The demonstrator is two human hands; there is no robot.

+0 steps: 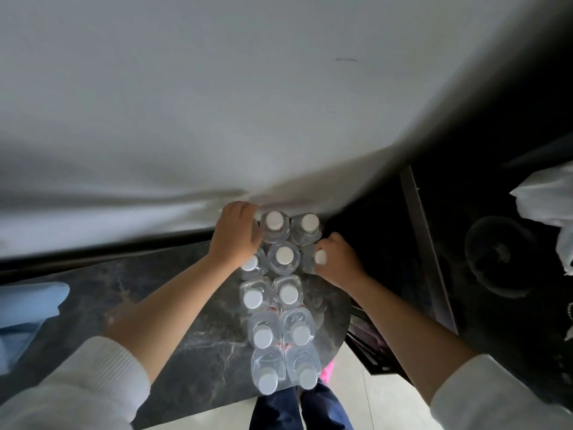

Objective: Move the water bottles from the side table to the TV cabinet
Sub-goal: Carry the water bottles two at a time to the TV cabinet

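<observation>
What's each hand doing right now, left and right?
Left hand: fingers curled over a bottle at the far left of the cluster, mostly hidden beneath it.
Right hand: gripping a white-capped water bottle at its neck.

A large pale grey wall surface (217, 103) fills the upper part of the view and carries a short dark mark (346, 59). A light blue fabric item (28, 308) lies at the left edge. A crumpled white plastic bag (552, 206) sits at the right edge, beside a dark round object (496, 259) of unclear type. Pale glossy floor tiles (356, 395) show at the bottom, with a small bright pink item (329, 372) on them.
</observation>
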